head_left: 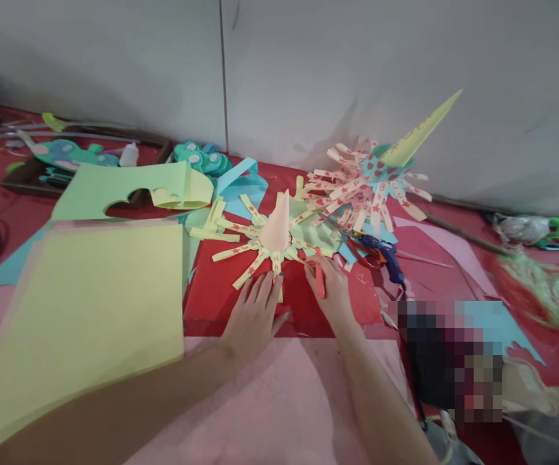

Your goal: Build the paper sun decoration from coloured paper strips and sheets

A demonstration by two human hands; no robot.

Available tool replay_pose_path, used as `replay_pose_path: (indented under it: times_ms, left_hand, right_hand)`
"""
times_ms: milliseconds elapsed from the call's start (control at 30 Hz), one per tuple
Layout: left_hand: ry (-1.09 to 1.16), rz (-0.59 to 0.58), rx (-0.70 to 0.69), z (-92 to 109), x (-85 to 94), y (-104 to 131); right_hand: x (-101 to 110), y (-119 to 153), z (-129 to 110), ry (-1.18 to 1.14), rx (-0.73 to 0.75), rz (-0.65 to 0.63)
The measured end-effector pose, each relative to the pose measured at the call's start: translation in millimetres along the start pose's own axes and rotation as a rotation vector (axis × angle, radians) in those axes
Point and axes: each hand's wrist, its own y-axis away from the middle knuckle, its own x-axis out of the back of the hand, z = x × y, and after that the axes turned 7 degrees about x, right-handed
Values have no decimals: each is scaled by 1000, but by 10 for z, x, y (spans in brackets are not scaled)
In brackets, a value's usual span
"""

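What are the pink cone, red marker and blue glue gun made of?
Pink cone: probably matte paper or thin card; it looks rolled from a flat sheet.
Red marker: likely plastic, judging by its smooth, evenly coloured barrel.
Blue glue gun: seemingly moulded plastic, from its rounded body; finish unclear.

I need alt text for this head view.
A person's right hand holds a red marker at a yellow paper craft with lettered strips around a pink cone, the left hand at its near strips. Behind, to the right, stands a similar craft with a long yellow cone; stacked paper lies to the left.
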Motion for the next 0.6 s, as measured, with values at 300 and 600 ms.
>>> replay_pose_path:
  times_ms: [300,600]
  left_hand:
    - [52,-2,-4,-33,-52,-22]
    - [29,-27,-16,-23,-67,-9]
  right_hand:
    - [62,31,-25,-10,-22,11]
    - [-53,32,2,-149,-29,131]
